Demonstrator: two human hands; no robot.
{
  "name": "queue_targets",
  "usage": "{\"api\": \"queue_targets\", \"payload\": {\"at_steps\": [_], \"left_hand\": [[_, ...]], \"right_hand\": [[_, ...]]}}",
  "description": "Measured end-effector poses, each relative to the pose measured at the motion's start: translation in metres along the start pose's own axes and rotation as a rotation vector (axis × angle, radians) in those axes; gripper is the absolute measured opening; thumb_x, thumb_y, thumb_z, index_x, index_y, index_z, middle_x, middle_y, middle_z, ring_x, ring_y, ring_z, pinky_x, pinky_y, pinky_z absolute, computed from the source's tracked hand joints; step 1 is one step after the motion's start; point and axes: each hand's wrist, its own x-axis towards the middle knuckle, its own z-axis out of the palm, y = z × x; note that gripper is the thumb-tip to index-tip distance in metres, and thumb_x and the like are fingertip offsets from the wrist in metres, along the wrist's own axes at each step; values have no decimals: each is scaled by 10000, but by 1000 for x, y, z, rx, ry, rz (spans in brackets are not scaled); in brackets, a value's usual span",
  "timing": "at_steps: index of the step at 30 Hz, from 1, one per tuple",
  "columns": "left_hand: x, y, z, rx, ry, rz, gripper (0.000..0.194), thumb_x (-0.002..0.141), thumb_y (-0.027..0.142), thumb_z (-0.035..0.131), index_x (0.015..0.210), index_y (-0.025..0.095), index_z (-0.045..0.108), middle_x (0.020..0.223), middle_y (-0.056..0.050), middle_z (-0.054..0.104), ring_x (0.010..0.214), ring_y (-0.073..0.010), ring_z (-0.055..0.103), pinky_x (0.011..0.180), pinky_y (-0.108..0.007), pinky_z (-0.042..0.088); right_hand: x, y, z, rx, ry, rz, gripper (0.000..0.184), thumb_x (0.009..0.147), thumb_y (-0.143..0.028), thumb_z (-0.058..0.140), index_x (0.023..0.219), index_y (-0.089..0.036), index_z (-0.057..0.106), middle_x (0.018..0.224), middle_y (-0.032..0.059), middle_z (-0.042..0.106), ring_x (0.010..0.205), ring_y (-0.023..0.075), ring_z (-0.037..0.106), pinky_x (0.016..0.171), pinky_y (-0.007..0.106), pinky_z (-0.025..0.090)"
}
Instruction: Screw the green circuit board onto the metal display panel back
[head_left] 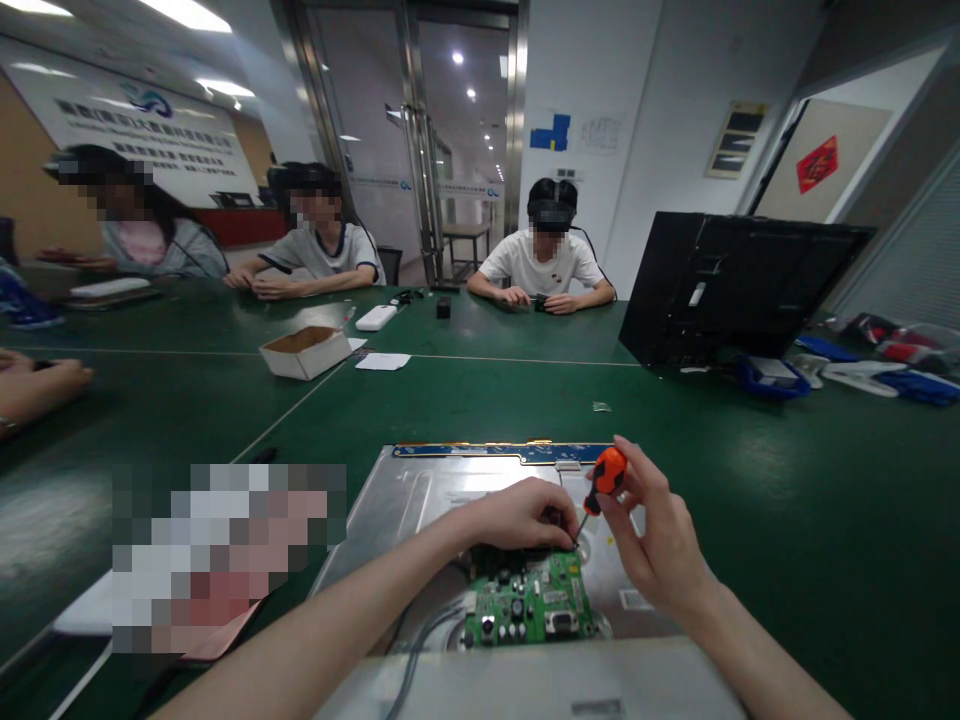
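Observation:
My right hand [660,530] grips an orange and black screwdriver [609,472] by its handle, between thumb and fingers. The shaft slants down to the left, with its tip at the far right corner of a green circuit board [517,600]. Beside that tip, my left hand [521,515] bends over the board's far edge with fingers curled together; whatever they pinch is hidden. Under the board lies a silver metal panel [405,510], with a narrow blue circuit strip [480,452] along its far edge. A grey cable [424,645] runs out from the board's left side.
A black monitor-like panel [720,290] stands at the right, near blue and white items. Beyond the work are an open cardboard box [306,355], a paper [383,361] and a small clear packet [602,407]. Several people sit around the green table [795,520]. A pixelated patch covers objects at left.

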Motion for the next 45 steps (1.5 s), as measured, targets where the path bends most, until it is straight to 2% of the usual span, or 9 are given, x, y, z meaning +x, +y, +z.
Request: {"api": "queue_targets", "payload": {"at_steps": [5, 10, 13, 28, 35, 38, 41, 45], "left_hand": [[0, 0, 0, 8, 2, 8, 78, 770, 73, 687, 785, 146, 665, 728, 25, 600, 684, -123, 550, 639, -200, 405], [0, -2, 0, -6, 0, 2, 90, 770, 84, 683, 834, 148, 679, 738, 16, 615, 703, -134, 560, 656, -208, 421], [0, -3, 1, -19, 3, -8, 95, 763, 81, 682, 833, 146, 680, 737, 16, 616, 699, -132, 562, 654, -208, 426], [-1, 2, 0, -2, -4, -19, 111, 773, 88, 673, 870, 144, 676, 744, 15, 612, 694, -128, 556, 644, -204, 425], [-1, 3, 0, -9, -6, -24, 92, 768, 72, 664, 828, 141, 666, 729, 21, 603, 684, -126, 549, 639, -204, 418], [-1, 1, 0, -8, 1, -28, 99, 763, 80, 672, 843, 140, 675, 736, 16, 608, 686, -127, 550, 636, -203, 420], [-1, 0, 0, 1, -5, -37, 118, 763, 86, 677, 869, 138, 684, 750, 8, 616, 693, -130, 556, 638, -204, 422], [-1, 0, -1, 8, -11, -15, 130, 760, 74, 671, 871, 139, 686, 736, 14, 607, 685, -126, 545, 637, -203, 417]], "right_hand": [[1, 1, 1, 36, 8, -14, 572, 934, -150, 441, 1456, -211, 216, 782, 28, 634, 560, 141, 610, 472, 252, 508], [2, 3, 2, -64, 102, -57, 559, 890, -224, 579, 1382, -238, 313, 733, -25, 570, 473, 104, 518, 400, 203, 440], [4, 2, 1, -63, 118, -80, 525, 887, -215, 590, 1354, -264, 353, 790, -14, 576, 500, 95, 510, 410, 192, 442], [7, -6, -4, -25, 29, -83, 500, 941, -161, 437, 1422, -214, 311, 844, 37, 673, 548, 124, 596, 461, 236, 519], [6, -4, -2, -3, 14, -54, 503, 931, -160, 444, 1411, -202, 300, 814, 35, 657, 524, 122, 587, 443, 234, 500], [2, 0, 1, -38, 62, -34, 514, 901, -209, 531, 1371, -196, 323, 760, 4, 619, 495, 119, 556, 424, 228, 476], [0, 3, 2, -72, 146, -19, 518, 866, -255, 600, 1319, -222, 350, 790, -5, 601, 479, 107, 528, 408, 221, 461], [3, 2, 1, -85, 128, -43, 472, 872, -240, 596, 1294, -247, 384, 821, -5, 600, 497, 98, 526, 414, 208, 459]]}}
